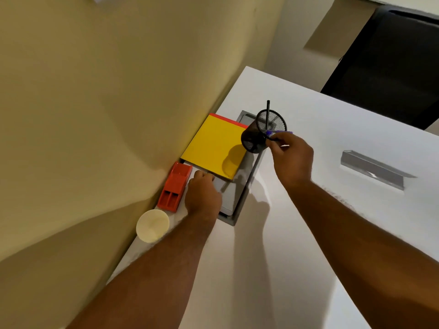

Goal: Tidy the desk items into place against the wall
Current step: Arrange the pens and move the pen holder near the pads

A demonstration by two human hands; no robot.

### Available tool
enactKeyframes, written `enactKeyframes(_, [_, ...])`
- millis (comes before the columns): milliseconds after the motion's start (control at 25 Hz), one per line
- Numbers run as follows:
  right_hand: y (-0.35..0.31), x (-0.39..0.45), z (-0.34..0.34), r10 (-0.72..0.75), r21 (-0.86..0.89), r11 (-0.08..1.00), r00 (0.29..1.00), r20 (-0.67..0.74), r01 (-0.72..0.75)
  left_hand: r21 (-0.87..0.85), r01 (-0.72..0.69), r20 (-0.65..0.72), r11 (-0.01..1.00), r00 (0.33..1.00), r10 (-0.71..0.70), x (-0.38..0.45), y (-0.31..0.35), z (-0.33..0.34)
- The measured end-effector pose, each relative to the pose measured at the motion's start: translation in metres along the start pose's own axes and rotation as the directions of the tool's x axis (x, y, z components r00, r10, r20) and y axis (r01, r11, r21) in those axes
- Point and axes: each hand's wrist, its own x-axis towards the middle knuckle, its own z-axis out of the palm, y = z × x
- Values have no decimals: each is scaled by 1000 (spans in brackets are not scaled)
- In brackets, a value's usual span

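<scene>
Desk items: ranged along the yellow wall [71,115] on the white desk [297,233], listed here from nearest to farthest.
Paper cup [152,225]: upright at the wall edge, mouth up, nearest of the row.
Red organiser [174,187]: just beyond the cup, long axis running along the wall, two small compartments at the near end, one larger at the far end.
Left hand [203,194]: palm down, fingers curled, resting beside the red organiser on the grey tray [234,198]; whether anything is pinched under the fingers cannot be told.
Grey tray: shallow and rectangular, long axis parallel to the wall, partly covered by the books.
Yellow book [215,144]: flat on the tray, a red book [228,119] showing beneath its far edge, one side close against the wall.
Right hand [291,157]: raised over the tray, fingers closed around the rim of the mesh pen holder [260,134] and a purple pen [279,133].
Mesh pen holder: lifted clear of the desk, tilted, open mouth turned up and away from the wall, base angled down toward the yellow book; a black pen [268,113] stands inside, tip pointing up.
Grey folded stand [373,168]: well apart on the right of the desk.
Dark chair [392,67]: beyond the far desk edge.
</scene>
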Motion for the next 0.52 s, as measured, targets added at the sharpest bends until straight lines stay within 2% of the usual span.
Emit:
enactKeyframes(280, [-13, 67, 52, 9, 100, 995, 1000, -2, -9, 99, -13, 31, 995, 999, 10, 9, -4, 4])
enactKeyframes(520, [-27, 116, 94, -62, -38, 997, 997, 49, 64, 104, -19, -14, 994, 1000, 20, 12, -4, 6])
